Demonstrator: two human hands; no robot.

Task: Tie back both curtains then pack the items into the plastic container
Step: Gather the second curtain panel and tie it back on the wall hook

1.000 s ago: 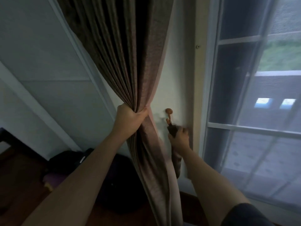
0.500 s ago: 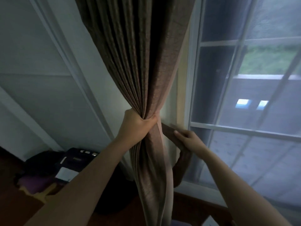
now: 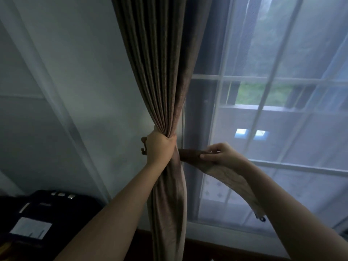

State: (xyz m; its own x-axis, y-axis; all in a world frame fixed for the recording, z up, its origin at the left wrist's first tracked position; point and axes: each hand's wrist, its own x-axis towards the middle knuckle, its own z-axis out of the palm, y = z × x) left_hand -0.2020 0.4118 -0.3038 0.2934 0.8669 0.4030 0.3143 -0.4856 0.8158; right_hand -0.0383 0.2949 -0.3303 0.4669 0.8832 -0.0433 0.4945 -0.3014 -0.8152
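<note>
A brown pleated curtain hangs in the middle of the view, gathered into a bunch. My left hand is closed tight around the bunch at mid height. To its right my right hand pinches a brown fabric tieback strap, pulled out sideways from behind the curtain. The strap's loose end, with a small metal ring, droops down to the lower right. A small wooden wall hook peeks out just left of my left hand. No plastic container is in view.
A window with white bars and a sheer white net fills the right side. The pale wall is at the left. A dark bag or case with a white label lies at the lower left. The window sill runs along below.
The view has swung right, so the curtain bunch and my left hand now cover most of the hook. My right hand has drawn the strap out to the right and straightened it.
</note>
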